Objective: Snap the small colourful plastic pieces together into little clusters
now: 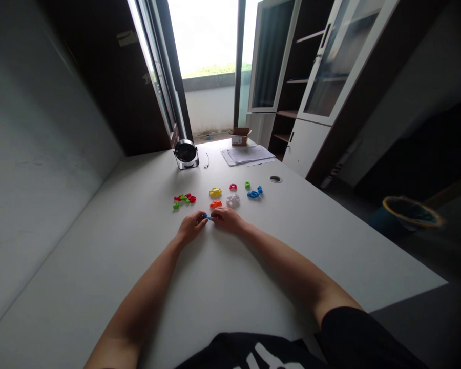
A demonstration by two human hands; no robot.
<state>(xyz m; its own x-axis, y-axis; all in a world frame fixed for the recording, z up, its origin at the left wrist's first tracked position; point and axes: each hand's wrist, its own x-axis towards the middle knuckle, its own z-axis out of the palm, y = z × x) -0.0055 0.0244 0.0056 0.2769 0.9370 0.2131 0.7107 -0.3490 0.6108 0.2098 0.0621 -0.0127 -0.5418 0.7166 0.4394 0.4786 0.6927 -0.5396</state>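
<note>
Between my two hands is a small blue plastic piece point(208, 217), its exact shape too small to make out. My left hand point(192, 224) pinches its left end, and the fingers of my right hand point(227, 219) close on its right end. Just beyond my hands lie orange pieces point(215, 204) and a cluster of white pieces point(233, 200). Yellow pieces point(215, 192), a red piece point(233, 187) and a green piece point(247, 185) sit farther back. To the right are blue pieces point(255, 192); a mixed red and green group point(185, 198) lies to the left.
The white table point(138, 215) carries a round black and silver device point(186, 153) at the back, beside papers point(249, 155) and an open cardboard box point(240, 136). A cable hole point(275, 179) lies right. A bin point(407, 212) stands on the floor beyond the table's right edge.
</note>
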